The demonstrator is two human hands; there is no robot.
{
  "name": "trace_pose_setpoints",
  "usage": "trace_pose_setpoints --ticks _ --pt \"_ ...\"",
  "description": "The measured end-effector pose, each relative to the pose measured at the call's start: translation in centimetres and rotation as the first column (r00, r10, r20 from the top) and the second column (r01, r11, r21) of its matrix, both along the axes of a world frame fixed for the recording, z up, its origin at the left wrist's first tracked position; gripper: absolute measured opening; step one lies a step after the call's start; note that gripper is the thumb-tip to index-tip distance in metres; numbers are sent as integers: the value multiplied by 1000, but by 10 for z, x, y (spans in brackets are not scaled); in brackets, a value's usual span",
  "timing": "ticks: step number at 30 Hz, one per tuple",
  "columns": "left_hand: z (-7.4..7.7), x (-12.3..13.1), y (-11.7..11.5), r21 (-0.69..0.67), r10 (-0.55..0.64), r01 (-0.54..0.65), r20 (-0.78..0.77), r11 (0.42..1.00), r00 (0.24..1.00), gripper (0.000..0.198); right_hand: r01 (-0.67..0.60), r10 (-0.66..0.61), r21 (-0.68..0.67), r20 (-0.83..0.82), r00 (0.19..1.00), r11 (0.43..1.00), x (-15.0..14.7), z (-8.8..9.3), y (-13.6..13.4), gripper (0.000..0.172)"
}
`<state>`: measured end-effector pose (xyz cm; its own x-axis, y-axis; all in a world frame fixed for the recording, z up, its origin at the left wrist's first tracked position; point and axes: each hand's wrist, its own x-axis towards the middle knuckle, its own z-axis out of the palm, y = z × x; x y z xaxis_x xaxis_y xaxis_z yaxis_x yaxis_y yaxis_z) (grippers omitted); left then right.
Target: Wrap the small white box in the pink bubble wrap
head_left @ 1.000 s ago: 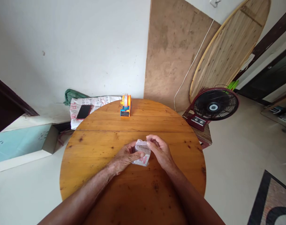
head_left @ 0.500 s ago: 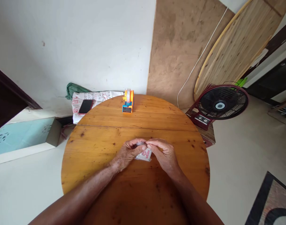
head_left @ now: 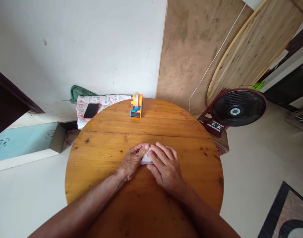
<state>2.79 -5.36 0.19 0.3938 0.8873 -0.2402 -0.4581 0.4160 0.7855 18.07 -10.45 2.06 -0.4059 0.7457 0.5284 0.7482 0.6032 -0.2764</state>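
Observation:
A small white packet with red print (head_left: 146,160) lies on the round wooden table (head_left: 104,165), mostly covered by my hands. My left hand (head_left: 132,162) rests on its left side, fingers laid down over it. My right hand (head_left: 165,167) lies flat over its right side, fingers stretched out and pressing down. The fingertips of both hands meet above the packet.
An orange and blue tape dispenser (head_left: 136,106) stands at the table's far edge. Beyond it, a dark phone (head_left: 90,111) lies on a printed sack (head_left: 104,100). A dark red fan (head_left: 238,110) stands to the right, by boards leaning on the wall. A light blue box (head_left: 22,145) sits at left.
The packet was held up and worked between the fingers of both hands. Now it lies on the table and both hands press flat on it.

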Motion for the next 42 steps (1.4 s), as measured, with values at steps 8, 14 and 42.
trace_pose_setpoints --ticks 8,14,42 --pt "4 -2 2 -45 -9 10 12 999 1000 43 108 -130 -73 -523 843 992 19 4 1 36" --pt "-2 -2 -1 75 -51 52 -4 996 999 40 -43 -28 -250 -274 961 967 11 -15 12 82" --pt "-5 -7 5 306 83 5 -274 952 958 28 28 -73 -305 -134 988 952 27 -11 18 50"
